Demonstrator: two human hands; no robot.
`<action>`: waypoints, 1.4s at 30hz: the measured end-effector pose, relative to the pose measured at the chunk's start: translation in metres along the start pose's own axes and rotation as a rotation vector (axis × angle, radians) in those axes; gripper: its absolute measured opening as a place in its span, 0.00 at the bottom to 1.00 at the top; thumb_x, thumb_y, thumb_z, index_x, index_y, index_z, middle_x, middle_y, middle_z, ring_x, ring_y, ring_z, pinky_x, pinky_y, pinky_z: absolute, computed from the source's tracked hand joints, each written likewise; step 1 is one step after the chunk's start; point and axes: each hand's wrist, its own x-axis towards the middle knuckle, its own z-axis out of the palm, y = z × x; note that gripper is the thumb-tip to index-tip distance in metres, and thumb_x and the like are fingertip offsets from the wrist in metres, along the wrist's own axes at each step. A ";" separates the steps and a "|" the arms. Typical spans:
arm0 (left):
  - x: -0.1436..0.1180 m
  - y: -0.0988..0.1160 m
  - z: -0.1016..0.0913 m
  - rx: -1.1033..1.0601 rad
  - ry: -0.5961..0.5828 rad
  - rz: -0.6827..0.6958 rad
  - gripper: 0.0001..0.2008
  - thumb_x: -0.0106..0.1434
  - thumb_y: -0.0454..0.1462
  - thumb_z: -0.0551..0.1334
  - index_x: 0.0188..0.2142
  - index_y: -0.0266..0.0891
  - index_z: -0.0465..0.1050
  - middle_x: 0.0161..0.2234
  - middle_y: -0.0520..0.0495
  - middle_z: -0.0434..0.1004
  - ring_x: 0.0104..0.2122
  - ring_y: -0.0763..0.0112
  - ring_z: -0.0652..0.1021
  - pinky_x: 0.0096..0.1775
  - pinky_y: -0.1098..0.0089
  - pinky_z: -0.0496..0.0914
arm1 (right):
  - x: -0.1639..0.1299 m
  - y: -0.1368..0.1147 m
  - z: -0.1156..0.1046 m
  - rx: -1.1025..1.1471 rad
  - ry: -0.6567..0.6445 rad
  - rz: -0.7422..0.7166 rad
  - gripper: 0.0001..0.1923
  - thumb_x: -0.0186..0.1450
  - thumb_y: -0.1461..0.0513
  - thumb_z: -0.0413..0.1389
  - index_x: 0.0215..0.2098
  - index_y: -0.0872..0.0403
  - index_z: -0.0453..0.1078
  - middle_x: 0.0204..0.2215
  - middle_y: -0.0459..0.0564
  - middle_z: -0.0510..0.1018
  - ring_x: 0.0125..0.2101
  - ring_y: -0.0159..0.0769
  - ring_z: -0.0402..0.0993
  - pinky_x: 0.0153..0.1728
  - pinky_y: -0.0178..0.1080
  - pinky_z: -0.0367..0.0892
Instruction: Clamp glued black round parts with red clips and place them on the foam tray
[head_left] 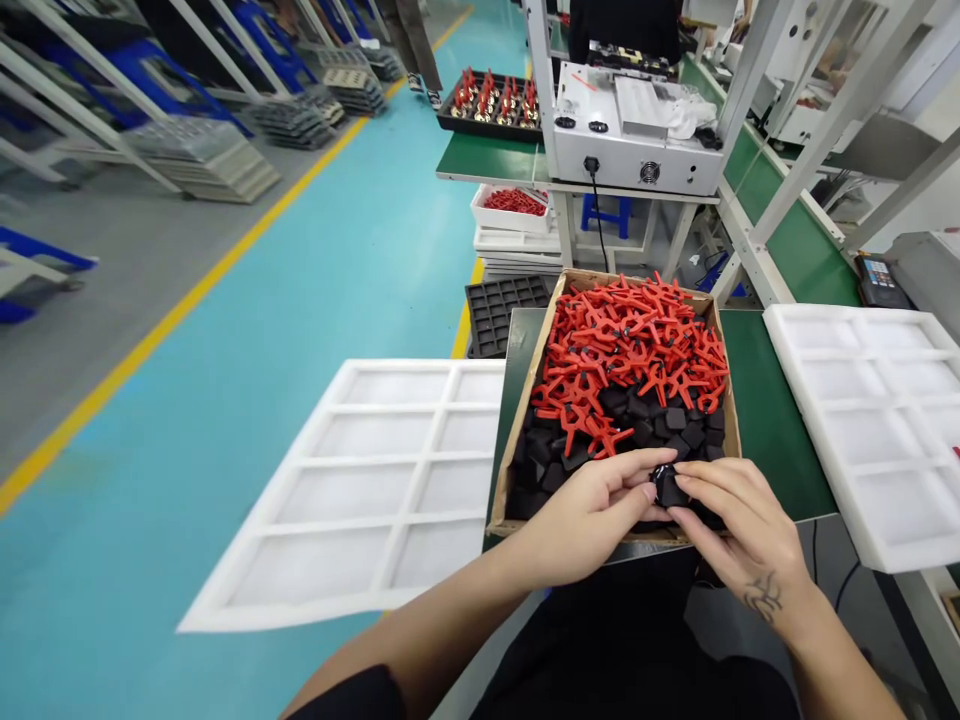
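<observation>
I held a small black piece [666,487], glossy on one side, over the near end of an open cardboard box [506,526]. Fingers of my left hand [592,510] pinched its left side; those of my right hand [739,510] pinched its right. Box contents: red spring clamps [626,335] heaped at the far end, black blocks [544,450] nearer me. The box stood on the green worktop [784,440], between two white compartmented trays, left tray [409,490] and right tray [821,395].

held piece [670,487]: glossy | clamps [630,335]: smooth plastic | box [529,402]: cardboard
</observation>
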 end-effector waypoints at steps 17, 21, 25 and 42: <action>0.000 -0.002 0.000 -0.026 -0.026 0.033 0.21 0.71 0.40 0.70 0.62 0.41 0.79 0.58 0.41 0.85 0.54 0.56 0.86 0.61 0.57 0.78 | -0.001 0.001 0.001 0.006 -0.011 -0.009 0.23 0.70 0.72 0.65 0.61 0.51 0.76 0.51 0.57 0.85 0.50 0.48 0.80 0.50 0.51 0.78; 0.000 -0.002 0.000 -0.015 -0.023 0.026 0.21 0.70 0.41 0.70 0.61 0.39 0.79 0.57 0.41 0.85 0.53 0.56 0.86 0.60 0.58 0.78 | -0.001 0.002 0.001 0.004 -0.016 -0.016 0.23 0.70 0.72 0.65 0.61 0.52 0.75 0.52 0.57 0.85 0.50 0.48 0.80 0.51 0.51 0.78; 0.000 0.000 0.001 0.008 -0.008 0.009 0.22 0.69 0.41 0.71 0.60 0.38 0.79 0.56 0.40 0.85 0.54 0.56 0.85 0.59 0.59 0.78 | -0.001 0.002 0.002 -0.003 -0.024 -0.027 0.23 0.70 0.73 0.65 0.61 0.53 0.75 0.52 0.58 0.85 0.51 0.47 0.79 0.51 0.50 0.78; -0.004 0.008 0.005 0.005 0.104 0.038 0.22 0.61 0.41 0.77 0.52 0.36 0.79 0.45 0.39 0.89 0.47 0.54 0.88 0.55 0.53 0.81 | 0.067 0.050 0.011 -0.162 -0.042 0.273 0.11 0.77 0.57 0.58 0.37 0.51 0.76 0.33 0.50 0.80 0.35 0.41 0.78 0.40 0.42 0.72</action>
